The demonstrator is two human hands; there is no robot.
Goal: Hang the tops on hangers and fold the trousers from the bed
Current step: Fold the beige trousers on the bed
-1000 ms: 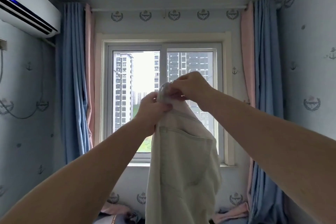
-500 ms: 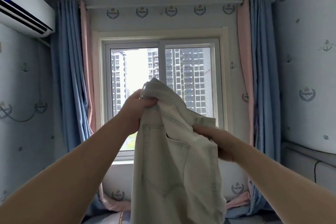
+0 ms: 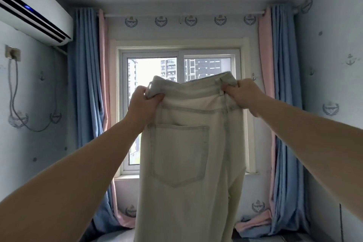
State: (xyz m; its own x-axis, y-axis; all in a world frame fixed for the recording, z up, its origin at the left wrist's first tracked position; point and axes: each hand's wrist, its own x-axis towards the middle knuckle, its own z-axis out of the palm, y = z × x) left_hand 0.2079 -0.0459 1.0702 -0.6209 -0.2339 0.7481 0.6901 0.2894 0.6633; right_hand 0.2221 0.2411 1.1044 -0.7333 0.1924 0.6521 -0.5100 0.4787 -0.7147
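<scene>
Pale cream trousers (image 3: 188, 163) hang in front of me, held up by the waistband with the back pocket facing me. My left hand (image 3: 144, 102) grips the left end of the waistband. My right hand (image 3: 242, 93) grips the right end beside a belt loop. The waistband is stretched fairly flat between both hands, at about window height. The legs drop straight down and run out of the bottom of the frame. The bed and any hangers are hidden from view.
A window (image 3: 178, 112) faces me behind the trousers. Blue and pink curtains hang at its left (image 3: 88, 104) and right (image 3: 279, 104). An air conditioner (image 3: 33, 17) is mounted high on the left wall. Pink fabric (image 3: 255, 222) lies low at the right.
My right hand moved from the middle of the cloth up and right to the waistband's far end. The bunched trousers are now spread open between both hands.
</scene>
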